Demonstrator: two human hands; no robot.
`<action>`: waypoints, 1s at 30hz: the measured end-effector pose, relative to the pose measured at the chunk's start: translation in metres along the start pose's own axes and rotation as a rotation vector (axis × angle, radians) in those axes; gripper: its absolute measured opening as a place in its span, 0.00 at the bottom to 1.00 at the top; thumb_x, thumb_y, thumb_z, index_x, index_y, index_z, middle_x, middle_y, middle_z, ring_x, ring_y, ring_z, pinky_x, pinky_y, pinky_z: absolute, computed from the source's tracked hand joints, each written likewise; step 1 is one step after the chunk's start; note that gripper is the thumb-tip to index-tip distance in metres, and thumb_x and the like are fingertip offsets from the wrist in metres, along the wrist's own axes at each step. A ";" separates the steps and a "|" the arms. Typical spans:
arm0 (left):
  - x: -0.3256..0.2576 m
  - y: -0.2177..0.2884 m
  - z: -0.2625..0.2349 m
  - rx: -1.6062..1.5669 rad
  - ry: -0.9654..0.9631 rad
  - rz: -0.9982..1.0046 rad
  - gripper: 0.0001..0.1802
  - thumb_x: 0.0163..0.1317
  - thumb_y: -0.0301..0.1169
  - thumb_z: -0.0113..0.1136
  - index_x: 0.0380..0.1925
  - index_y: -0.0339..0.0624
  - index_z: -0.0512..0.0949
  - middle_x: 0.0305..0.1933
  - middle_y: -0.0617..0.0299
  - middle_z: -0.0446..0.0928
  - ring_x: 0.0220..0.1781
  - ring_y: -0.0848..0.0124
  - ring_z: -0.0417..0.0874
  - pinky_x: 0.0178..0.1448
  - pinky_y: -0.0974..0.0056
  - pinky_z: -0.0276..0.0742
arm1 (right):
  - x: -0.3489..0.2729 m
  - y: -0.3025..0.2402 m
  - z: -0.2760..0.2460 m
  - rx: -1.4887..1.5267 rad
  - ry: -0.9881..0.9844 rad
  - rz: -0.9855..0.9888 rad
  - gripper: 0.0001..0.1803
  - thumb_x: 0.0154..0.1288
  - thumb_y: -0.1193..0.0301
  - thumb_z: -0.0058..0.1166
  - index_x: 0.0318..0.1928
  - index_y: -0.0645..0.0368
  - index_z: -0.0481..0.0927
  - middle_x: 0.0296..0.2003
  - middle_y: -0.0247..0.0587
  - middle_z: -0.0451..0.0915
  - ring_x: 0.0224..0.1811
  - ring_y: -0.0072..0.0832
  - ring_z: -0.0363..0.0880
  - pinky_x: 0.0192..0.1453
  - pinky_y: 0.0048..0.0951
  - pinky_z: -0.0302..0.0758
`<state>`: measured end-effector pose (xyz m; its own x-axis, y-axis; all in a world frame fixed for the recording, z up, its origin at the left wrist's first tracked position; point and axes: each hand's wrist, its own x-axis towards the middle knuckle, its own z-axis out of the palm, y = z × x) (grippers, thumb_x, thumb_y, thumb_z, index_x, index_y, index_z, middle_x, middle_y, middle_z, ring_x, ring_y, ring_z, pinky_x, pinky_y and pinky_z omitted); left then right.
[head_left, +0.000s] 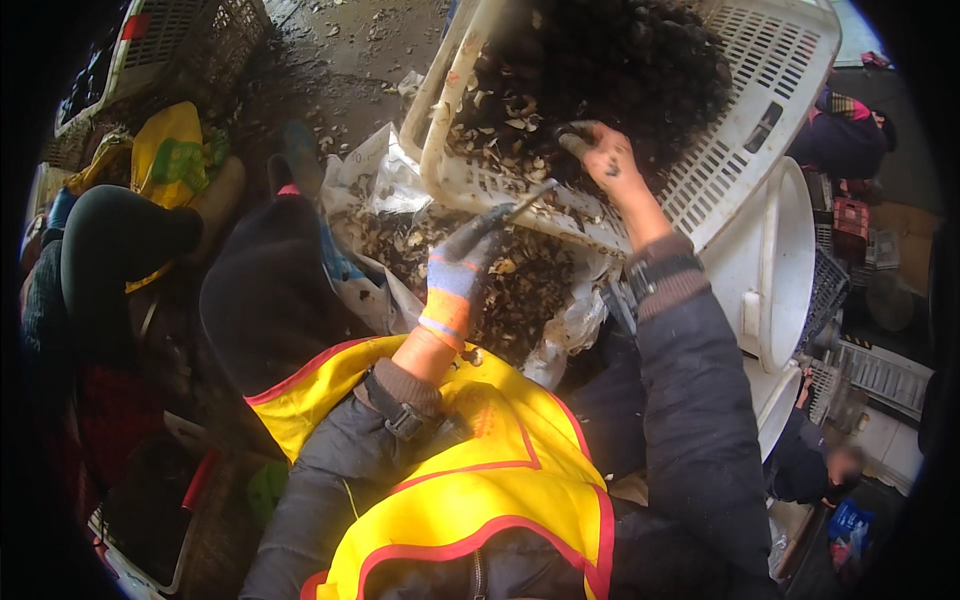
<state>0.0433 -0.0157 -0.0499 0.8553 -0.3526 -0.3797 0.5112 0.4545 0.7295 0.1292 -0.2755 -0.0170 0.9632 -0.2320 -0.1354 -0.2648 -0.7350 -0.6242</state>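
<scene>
Wet, muddy ground (340,60) strewn with shell fragments, crates all around. Biggest item: white slotted plastic crate (760,90), tipped toward the person, open mouth facing down-left, heaped with dark shellfish (620,60) (mussels or oysters, can't resolve which). Below its lip, a spill of broken shells (520,290) on crumpled plastic sheeting (385,180). White tub (775,270) sits to the right, just beside the crate. Yellow apron (490,480) with red trim fills the lower frame.

Right hand (605,155): bare, dirty, reached up into the crate, fingers curled closed around a dark shell at the foot of the heap. It's the hand in contact with the pile; shellfish lie up and ahead of it.

Left hand (455,275): gloved (grey, blue and orange), fist clenched on a short knife (520,205). Blade's long axis runs up-right, tip pointing toward the right hand, resting at the crate's lower rim. Gap between blade tip and right hand is small, not touching.

Shellfish: dark, rough, wet-looking, tightly packed; pale shell chips mixed in near the rim.
</scene>
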 end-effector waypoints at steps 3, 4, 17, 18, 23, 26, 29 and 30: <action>-0.006 0.013 0.005 0.014 -0.010 -0.139 0.19 0.68 0.35 0.61 0.57 0.43 0.80 0.41 0.70 0.82 0.34 0.83 0.73 0.34 0.76 0.68 | -0.070 -0.036 -0.014 0.638 -0.106 0.160 0.21 0.63 0.65 0.67 0.53 0.63 0.81 0.43 0.41 0.87 0.44 0.28 0.84 0.52 0.28 0.80; -0.008 0.016 0.008 -0.102 -0.054 -0.172 0.20 0.68 0.35 0.62 0.59 0.44 0.80 0.40 0.72 0.82 0.30 0.85 0.70 0.31 0.77 0.64 | -0.095 -0.045 -0.013 0.768 -0.155 0.019 0.21 0.64 0.65 0.67 0.53 0.63 0.81 0.42 0.40 0.87 0.43 0.25 0.84 0.51 0.27 0.79; -0.057 0.002 0.021 0.023 -0.294 -0.360 0.24 0.66 0.32 0.64 0.61 0.37 0.76 0.48 0.67 0.82 0.42 0.80 0.79 0.44 0.76 0.75 | -0.231 -0.052 0.015 -0.003 -0.104 -0.017 0.20 0.55 0.61 0.71 0.42 0.61 0.82 0.39 0.49 0.83 0.40 0.48 0.82 0.44 0.39 0.78; -0.055 -0.002 0.019 0.004 -0.337 -0.325 0.24 0.66 0.32 0.64 0.61 0.36 0.76 0.49 0.67 0.82 0.42 0.80 0.79 0.44 0.76 0.74 | -0.234 -0.053 0.013 -0.019 -0.044 -0.072 0.20 0.55 0.60 0.71 0.42 0.61 0.82 0.37 0.50 0.83 0.39 0.48 0.82 0.43 0.38 0.79; -0.030 -0.014 -0.003 0.167 -0.079 -0.205 0.18 0.66 0.25 0.63 0.56 0.37 0.80 0.52 0.60 0.83 0.51 0.74 0.81 0.58 0.68 0.77 | -0.242 -0.053 0.000 0.357 0.101 -0.095 0.17 0.57 0.72 0.71 0.45 0.64 0.83 0.37 0.37 0.85 0.37 0.22 0.81 0.45 0.26 0.77; -0.024 -0.020 -0.011 0.282 -0.301 -0.098 0.17 0.64 0.24 0.64 0.54 0.36 0.81 0.52 0.60 0.83 0.52 0.73 0.82 0.58 0.67 0.77 | -0.245 -0.050 -0.010 0.461 0.066 -0.001 0.17 0.58 0.77 0.70 0.47 0.66 0.82 0.37 0.34 0.84 0.39 0.18 0.78 0.46 0.22 0.76; -0.029 -0.020 -0.009 0.306 -0.505 0.020 0.15 0.63 0.22 0.66 0.50 0.39 0.84 0.51 0.61 0.83 0.54 0.73 0.82 0.58 0.68 0.79 | -0.251 -0.052 -0.016 0.645 -0.013 0.098 0.16 0.59 0.80 0.67 0.48 0.68 0.81 0.41 0.38 0.84 0.42 0.21 0.80 0.51 0.24 0.77; -0.029 -0.018 -0.006 0.420 -0.382 0.057 0.14 0.62 0.22 0.66 0.49 0.38 0.84 0.53 0.60 0.83 0.53 0.74 0.82 0.57 0.68 0.79 | -0.253 -0.053 -0.016 0.655 -0.015 0.086 0.15 0.59 0.80 0.66 0.48 0.68 0.81 0.42 0.38 0.84 0.43 0.22 0.81 0.52 0.24 0.78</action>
<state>0.0097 -0.0089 -0.0551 0.7493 -0.6431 -0.1578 0.3210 0.1442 0.9360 -0.1013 -0.1876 0.0628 0.9417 -0.2601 -0.2133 -0.2630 -0.1737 -0.9490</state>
